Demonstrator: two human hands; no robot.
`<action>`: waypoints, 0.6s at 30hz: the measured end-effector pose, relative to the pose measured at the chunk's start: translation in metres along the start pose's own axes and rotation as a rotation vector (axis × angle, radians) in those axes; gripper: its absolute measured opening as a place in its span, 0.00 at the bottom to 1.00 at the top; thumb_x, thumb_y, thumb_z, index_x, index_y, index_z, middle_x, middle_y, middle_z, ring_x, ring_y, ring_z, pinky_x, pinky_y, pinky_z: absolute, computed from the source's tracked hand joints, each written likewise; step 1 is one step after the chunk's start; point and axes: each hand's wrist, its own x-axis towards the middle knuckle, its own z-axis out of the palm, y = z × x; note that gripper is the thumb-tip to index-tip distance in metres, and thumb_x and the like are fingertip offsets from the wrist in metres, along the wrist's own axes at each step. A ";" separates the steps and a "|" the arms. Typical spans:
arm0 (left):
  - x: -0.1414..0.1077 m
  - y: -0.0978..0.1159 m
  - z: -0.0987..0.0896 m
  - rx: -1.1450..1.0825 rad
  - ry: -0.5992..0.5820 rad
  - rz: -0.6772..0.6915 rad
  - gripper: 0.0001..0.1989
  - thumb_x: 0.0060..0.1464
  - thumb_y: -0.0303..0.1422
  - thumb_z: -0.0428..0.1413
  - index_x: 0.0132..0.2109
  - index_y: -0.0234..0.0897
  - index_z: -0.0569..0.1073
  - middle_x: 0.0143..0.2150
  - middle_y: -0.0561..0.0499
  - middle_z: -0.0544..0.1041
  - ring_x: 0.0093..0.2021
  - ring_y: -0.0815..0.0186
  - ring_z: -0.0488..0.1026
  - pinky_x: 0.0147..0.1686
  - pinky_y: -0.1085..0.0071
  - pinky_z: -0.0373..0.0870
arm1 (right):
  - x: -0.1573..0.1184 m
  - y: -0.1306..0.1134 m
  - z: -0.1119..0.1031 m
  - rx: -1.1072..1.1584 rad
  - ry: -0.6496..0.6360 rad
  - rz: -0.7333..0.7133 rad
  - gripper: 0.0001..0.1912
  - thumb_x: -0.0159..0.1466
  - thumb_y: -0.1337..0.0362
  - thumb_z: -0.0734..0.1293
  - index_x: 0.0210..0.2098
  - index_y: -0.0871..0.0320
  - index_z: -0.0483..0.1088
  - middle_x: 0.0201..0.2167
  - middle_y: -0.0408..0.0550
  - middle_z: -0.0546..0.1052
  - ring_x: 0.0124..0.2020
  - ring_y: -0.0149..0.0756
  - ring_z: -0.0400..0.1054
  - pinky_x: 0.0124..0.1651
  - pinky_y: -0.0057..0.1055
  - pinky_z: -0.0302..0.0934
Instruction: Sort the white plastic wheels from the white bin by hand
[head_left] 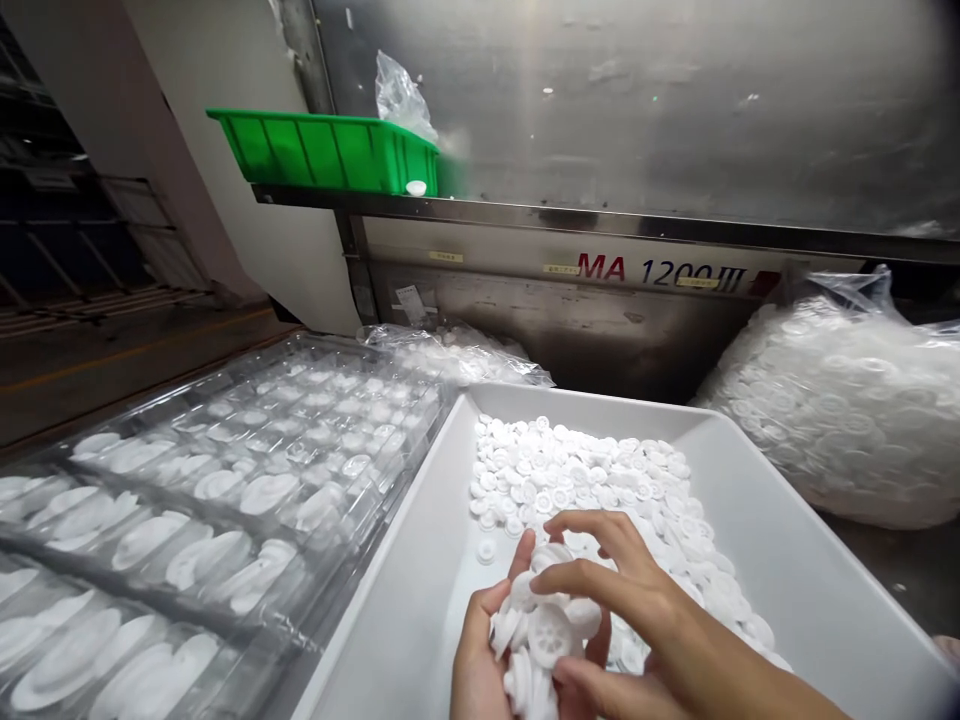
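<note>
White discs (550,635) in a cupped palm

The heap lies in the cupped left hand (480,645), beneath the right hand (637,610), fingers curved and parted; whether these pinch any is unclear. Below, loose discs (555,480) lie in a pale tray (817,560).

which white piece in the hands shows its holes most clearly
The round piece just above the thumb of the right hand, face-on; its neighbours are tilted or partly covered.

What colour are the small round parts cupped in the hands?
The round parts are white; the head view shows them best.
</note>
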 end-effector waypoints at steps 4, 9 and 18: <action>-0.001 0.001 0.002 -0.010 0.031 -0.030 0.20 0.49 0.31 0.52 0.52 0.41 0.70 0.39 0.46 0.78 0.39 0.57 0.76 0.40 0.57 0.71 | -0.005 0.000 0.003 0.100 0.036 0.035 0.22 0.58 0.65 0.67 0.50 0.42 0.62 0.55 0.49 0.61 0.58 0.44 0.56 0.50 0.39 0.65; -0.001 -0.001 0.002 -0.047 0.011 -0.075 0.22 0.48 0.31 0.54 0.53 0.43 0.68 0.41 0.46 0.78 0.42 0.55 0.75 0.41 0.56 0.71 | -0.008 0.009 0.003 0.349 0.161 0.115 0.21 0.63 0.61 0.61 0.55 0.39 0.56 0.53 0.46 0.64 0.54 0.41 0.61 0.48 0.36 0.66; -0.003 -0.005 0.008 -0.078 -0.024 -0.090 0.27 0.49 0.28 0.53 0.58 0.37 0.61 0.44 0.44 0.78 0.43 0.54 0.75 0.44 0.52 0.69 | 0.005 0.023 -0.007 0.698 -0.018 0.467 0.05 0.63 0.62 0.62 0.38 0.51 0.68 0.44 0.43 0.68 0.42 0.34 0.66 0.42 0.30 0.61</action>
